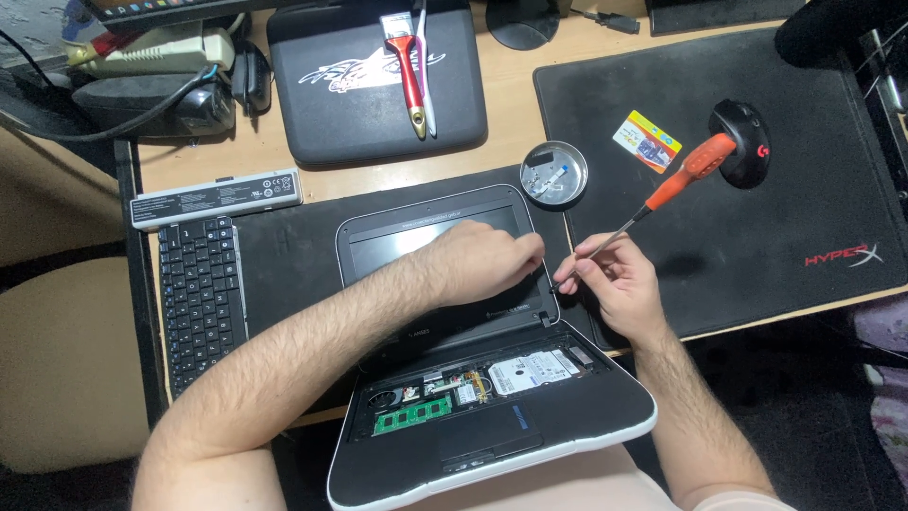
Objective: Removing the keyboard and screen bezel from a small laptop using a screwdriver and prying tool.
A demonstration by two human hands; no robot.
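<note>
A small black laptop (492, 416) lies open flat on the desk, its keyboard removed so a green memory board, a hard drive and wiring show. My left hand (482, 260) rests on the lower right of the screen lid (397, 237), fingers closed near the right hinge. My right hand (615, 284) grips the thin shaft of an orange-handled screwdriver (695, 170), its tip pointing down at that same hinge corner, right beside my left fingertips.
A detached keyboard (199, 298) and a white battery pack (218, 197) lie at left. A round metal tin (554, 174) with small parts sits behind the laptop. A black case (331, 104) holding a red brush (407, 66) is at the back; a mouse (742, 142) and a small card (646, 140) sit on the black mat.
</note>
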